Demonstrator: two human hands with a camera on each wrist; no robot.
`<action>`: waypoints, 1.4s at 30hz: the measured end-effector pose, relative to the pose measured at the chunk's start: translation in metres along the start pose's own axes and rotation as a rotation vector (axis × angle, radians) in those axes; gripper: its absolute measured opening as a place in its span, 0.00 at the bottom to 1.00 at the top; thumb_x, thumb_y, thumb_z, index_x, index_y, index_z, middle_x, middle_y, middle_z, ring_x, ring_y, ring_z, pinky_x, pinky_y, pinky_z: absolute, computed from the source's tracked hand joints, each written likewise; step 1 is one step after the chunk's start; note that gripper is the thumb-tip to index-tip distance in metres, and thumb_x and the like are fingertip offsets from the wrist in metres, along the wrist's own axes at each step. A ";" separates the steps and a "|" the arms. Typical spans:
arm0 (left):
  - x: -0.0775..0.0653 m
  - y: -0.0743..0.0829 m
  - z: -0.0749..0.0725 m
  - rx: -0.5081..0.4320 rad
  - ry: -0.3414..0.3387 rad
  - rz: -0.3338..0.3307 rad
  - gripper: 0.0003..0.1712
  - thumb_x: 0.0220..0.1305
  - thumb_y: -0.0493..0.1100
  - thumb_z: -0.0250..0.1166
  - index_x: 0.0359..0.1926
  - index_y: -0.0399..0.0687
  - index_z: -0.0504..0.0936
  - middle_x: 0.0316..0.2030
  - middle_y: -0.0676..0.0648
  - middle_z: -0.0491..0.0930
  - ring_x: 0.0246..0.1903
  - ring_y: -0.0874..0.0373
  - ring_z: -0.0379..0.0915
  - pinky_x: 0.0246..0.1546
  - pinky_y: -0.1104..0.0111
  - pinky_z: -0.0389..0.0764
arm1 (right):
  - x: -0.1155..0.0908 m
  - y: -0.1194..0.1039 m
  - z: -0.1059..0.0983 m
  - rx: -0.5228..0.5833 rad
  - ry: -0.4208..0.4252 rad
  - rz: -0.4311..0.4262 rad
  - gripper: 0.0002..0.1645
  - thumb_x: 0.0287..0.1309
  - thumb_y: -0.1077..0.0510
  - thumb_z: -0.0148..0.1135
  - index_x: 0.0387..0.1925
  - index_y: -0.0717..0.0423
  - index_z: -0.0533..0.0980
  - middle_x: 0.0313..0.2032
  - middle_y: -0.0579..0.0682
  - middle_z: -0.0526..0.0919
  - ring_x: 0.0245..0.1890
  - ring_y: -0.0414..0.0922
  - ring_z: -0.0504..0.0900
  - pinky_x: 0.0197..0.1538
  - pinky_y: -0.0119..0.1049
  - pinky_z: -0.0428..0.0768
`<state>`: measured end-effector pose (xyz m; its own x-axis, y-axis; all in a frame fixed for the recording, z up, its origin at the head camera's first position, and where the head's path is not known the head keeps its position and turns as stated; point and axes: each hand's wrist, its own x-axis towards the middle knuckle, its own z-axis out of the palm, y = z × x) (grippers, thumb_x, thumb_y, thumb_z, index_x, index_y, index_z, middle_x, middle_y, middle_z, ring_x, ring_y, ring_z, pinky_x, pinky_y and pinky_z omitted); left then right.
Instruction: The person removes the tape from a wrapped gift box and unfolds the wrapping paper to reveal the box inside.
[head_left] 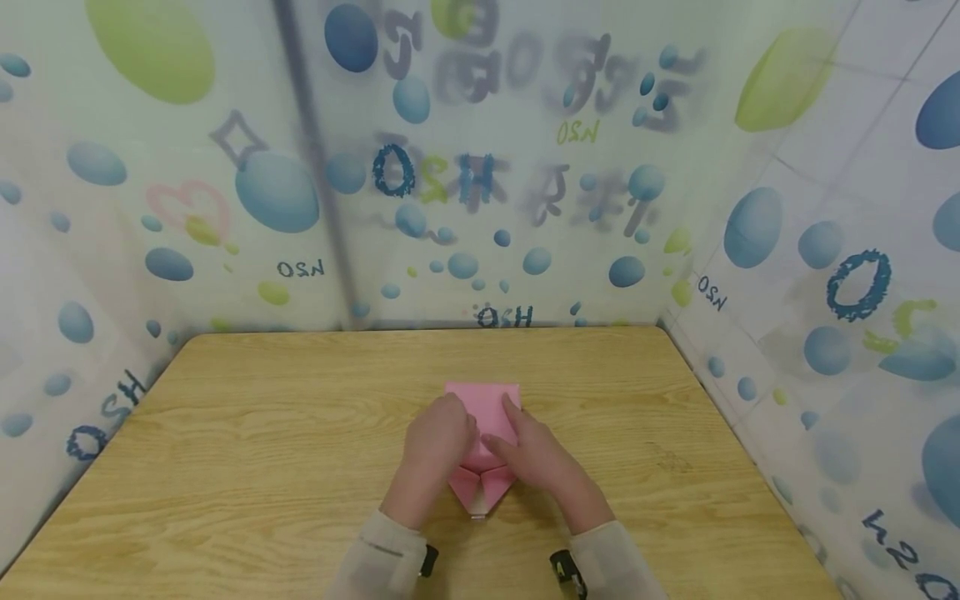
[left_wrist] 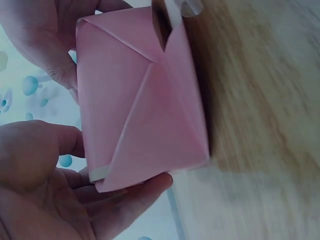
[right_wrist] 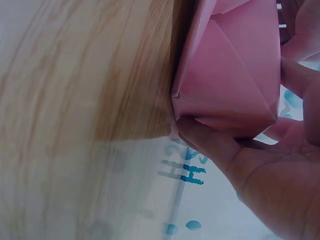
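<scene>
A pink paper-wrapped box (head_left: 491, 408) lies on the wooden table in front of me. At its near end the paper is folded into slanting flaps (head_left: 480, 483) that taper to a pale tip, where a small shiny strip that looks like clear tape (left_wrist: 192, 7) sticks out. My left hand (head_left: 441, 437) grips the box's left side, thumb by the top edge and fingers along the side wall. From the right, my right hand (head_left: 536, 450) holds it too, its thumb over the top face and a finger down the side. The far side of the box is hidden in both wrist views.
The wooden table (head_left: 255, 425) extends to both sides of the box. Pale curtain-like walls (head_left: 495, 250) with blue and green spots and lettering stand along its back and sides. Each sleeve has a dark strap (head_left: 567, 573) near the wrist.
</scene>
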<state>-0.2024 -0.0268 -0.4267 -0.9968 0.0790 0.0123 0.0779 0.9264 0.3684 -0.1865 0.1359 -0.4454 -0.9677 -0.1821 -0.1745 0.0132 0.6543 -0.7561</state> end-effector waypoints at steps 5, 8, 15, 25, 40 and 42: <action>0.000 -0.004 0.002 -0.032 0.026 0.026 0.12 0.73 0.41 0.61 0.33 0.36 0.79 0.24 0.46 0.73 0.21 0.56 0.68 0.20 0.66 0.74 | 0.000 0.000 0.000 0.003 -0.002 -0.003 0.49 0.76 0.42 0.61 0.85 0.55 0.52 0.82 0.64 0.59 0.82 0.61 0.62 0.80 0.62 0.64; 0.001 -0.005 0.003 -0.045 0.039 0.029 0.12 0.72 0.41 0.61 0.31 0.37 0.77 0.22 0.47 0.71 0.20 0.57 0.66 0.19 0.67 0.70 | 0.000 0.000 -0.001 0.003 -0.001 -0.006 0.48 0.77 0.43 0.61 0.85 0.56 0.52 0.82 0.64 0.60 0.82 0.61 0.62 0.80 0.62 0.64; 0.002 -0.008 0.004 -0.052 0.071 0.039 0.13 0.71 0.41 0.61 0.30 0.38 0.76 0.21 0.48 0.70 0.19 0.57 0.67 0.18 0.66 0.70 | 0.002 0.001 0.000 0.006 -0.001 -0.017 0.48 0.77 0.43 0.60 0.85 0.57 0.51 0.82 0.65 0.60 0.82 0.61 0.61 0.81 0.62 0.63; 0.003 -0.015 0.002 -0.148 0.022 0.029 0.12 0.74 0.41 0.58 0.35 0.36 0.76 0.23 0.47 0.71 0.21 0.56 0.67 0.21 0.68 0.69 | 0.003 0.002 0.000 -0.005 -0.002 -0.022 0.48 0.77 0.44 0.60 0.85 0.58 0.51 0.81 0.66 0.60 0.82 0.61 0.61 0.81 0.61 0.64; 0.000 -0.024 0.003 -0.262 0.042 0.007 0.11 0.74 0.40 0.56 0.33 0.40 0.74 0.22 0.48 0.69 0.20 0.56 0.66 0.19 0.67 0.68 | 0.002 0.001 0.000 -0.002 0.004 -0.020 0.48 0.77 0.44 0.60 0.84 0.59 0.52 0.81 0.66 0.60 0.82 0.61 0.61 0.80 0.61 0.64; 0.000 -0.025 0.003 -0.278 0.029 -0.003 0.11 0.75 0.41 0.55 0.33 0.41 0.74 0.22 0.48 0.68 0.20 0.57 0.66 0.19 0.68 0.68 | 0.002 0.001 0.000 0.003 0.002 -0.015 0.48 0.77 0.44 0.60 0.85 0.58 0.51 0.81 0.65 0.60 0.82 0.61 0.61 0.81 0.61 0.64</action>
<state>-0.2040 -0.0486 -0.4387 -0.9974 0.0626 0.0360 0.0715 0.7894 0.6097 -0.1882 0.1365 -0.4468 -0.9682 -0.1904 -0.1622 -0.0004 0.6495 -0.7603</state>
